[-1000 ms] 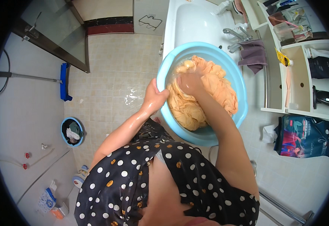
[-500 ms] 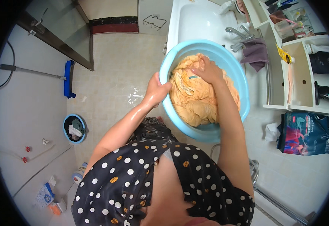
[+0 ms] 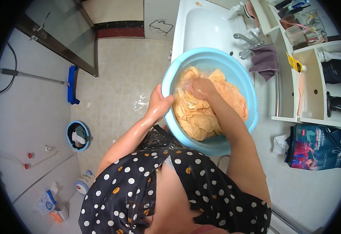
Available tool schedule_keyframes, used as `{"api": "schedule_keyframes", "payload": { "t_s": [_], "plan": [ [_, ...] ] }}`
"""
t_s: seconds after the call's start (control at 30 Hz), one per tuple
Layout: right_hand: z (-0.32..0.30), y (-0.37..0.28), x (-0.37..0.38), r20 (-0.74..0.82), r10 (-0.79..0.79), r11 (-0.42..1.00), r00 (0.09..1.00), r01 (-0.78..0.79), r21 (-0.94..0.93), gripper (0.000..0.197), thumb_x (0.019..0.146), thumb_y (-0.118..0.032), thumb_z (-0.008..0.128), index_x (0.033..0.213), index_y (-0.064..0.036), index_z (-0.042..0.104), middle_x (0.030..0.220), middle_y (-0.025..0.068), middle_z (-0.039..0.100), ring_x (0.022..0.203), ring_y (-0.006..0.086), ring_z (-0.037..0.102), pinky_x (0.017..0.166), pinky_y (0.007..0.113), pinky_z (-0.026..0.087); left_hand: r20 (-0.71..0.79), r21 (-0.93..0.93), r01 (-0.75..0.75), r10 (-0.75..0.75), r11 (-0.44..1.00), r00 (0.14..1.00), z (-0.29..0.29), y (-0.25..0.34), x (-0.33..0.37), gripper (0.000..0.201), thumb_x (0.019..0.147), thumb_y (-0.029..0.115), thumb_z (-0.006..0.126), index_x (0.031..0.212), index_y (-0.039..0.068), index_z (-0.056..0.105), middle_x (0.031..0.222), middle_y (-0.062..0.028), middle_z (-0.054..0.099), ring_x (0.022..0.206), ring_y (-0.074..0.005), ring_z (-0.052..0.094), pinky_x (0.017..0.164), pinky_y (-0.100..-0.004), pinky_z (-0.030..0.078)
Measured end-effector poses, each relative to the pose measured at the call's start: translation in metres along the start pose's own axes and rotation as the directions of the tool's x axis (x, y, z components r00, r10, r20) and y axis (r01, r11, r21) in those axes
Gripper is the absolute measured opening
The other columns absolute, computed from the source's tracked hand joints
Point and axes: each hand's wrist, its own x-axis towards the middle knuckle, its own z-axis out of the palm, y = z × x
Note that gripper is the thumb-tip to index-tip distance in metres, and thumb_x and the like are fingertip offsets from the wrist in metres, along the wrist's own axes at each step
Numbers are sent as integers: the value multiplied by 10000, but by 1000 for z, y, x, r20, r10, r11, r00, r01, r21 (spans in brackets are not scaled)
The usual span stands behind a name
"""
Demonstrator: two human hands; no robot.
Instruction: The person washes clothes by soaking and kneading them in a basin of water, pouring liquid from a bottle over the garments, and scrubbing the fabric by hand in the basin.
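A large light-blue basin [image 3: 233, 62] holds a wet heap of yellow-orange cloth [image 3: 201, 121] in water. My left hand [image 3: 160, 103] is closed over the basin's left rim, thumb on the inner side. Down in the cloth, toward the basin's far left part, is my right hand [image 3: 202, 89]. Its fingers are curled into the fabric and partly hidden by the folds and splashing water. The basin overlaps the near end of the white sink [image 3: 194, 33].
A faucet [image 3: 248, 39] and a purple towel [image 3: 265, 62] are beyond the basin's right side. White shelves [image 3: 315, 66] line the right wall, with a dark blue package [image 3: 316, 146] below. On the floor at left stands a small blue bucket [image 3: 85, 128] with clothes; a blue squeegee [image 3: 73, 84] leans nearby.
My right hand has moved left and nearer, from resting spread on the cloth to curling into it. The cloth has shifted, and water splashes around it. My left hand stays on the rim.
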Motion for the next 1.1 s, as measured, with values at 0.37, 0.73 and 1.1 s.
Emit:
{"api": "schedule_keyframes", "payload": {
  "t_s": [0.37, 0.73, 1.1],
  "plan": [
    [-7, 46, -3, -78, 466, 851, 881, -423, 310, 565, 841, -572, 356, 1108, -132, 591, 1128, 160, 567, 1065, 314, 512, 887, 409, 393, 50, 85, 40, -44, 996, 998, -3, -8, 14, 285, 703, 18, 517, 971, -66, 471, 830, -101, 544, 722, -152, 529, 641, -272, 457],
    [-18, 3, -104, -343, -41, 998, 938, 25, -49, 463, 765, -456, 584, 1095, -132, 558, 884, 140, 507, 851, 319, 501, 736, 427, 425, -13, -5, -20, 20, 1000, 1000, 1, -6, 8, 307, 700, 2, 503, 996, -63, 456, 859, -105, 540, 738, -155, 527, 667, -280, 457],
    [2, 61, -20, 24, 285, 950, 958, -286, 125, 532, 868, -508, 325, 960, -79, 627, 988, 170, 609, 952, 323, 560, 805, 419, 429, 24, 30, 31, -32, 999, 999, 2, 2, 7, 343, 695, 3, 500, 1026, -72, 460, 888, -116, 556, 780, -162, 544, 710, -275, 458]
  ]
}}
